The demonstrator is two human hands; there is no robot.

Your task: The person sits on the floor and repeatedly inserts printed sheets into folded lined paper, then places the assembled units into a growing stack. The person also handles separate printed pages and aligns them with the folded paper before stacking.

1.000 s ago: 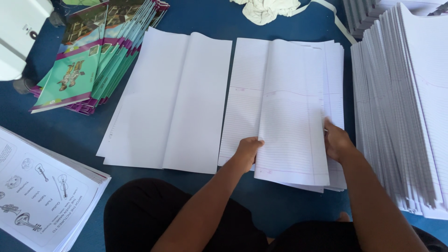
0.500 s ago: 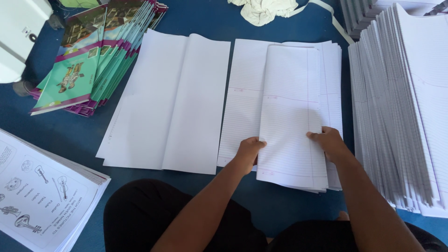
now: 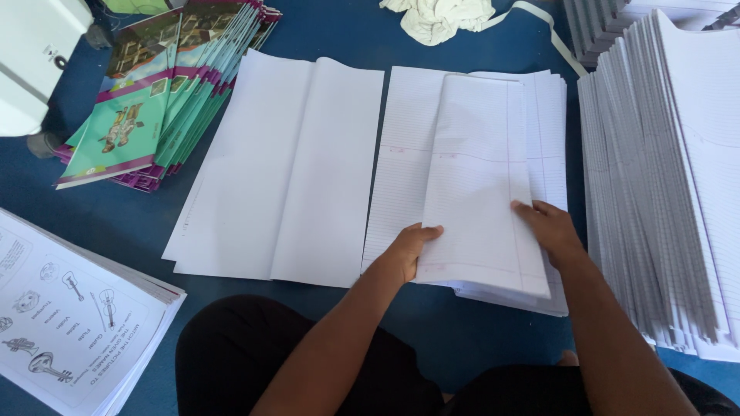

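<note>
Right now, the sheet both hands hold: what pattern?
White, ruled with fine lines: folded sheet, in the head view.

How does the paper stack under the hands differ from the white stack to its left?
The ruled stack shows faint lines and margins; the blank stack looks plain. The left hand and right hand hold a folded bundle on the ruled stack; nothing touches the blank one. Both lie flat on the blue surface.
</note>
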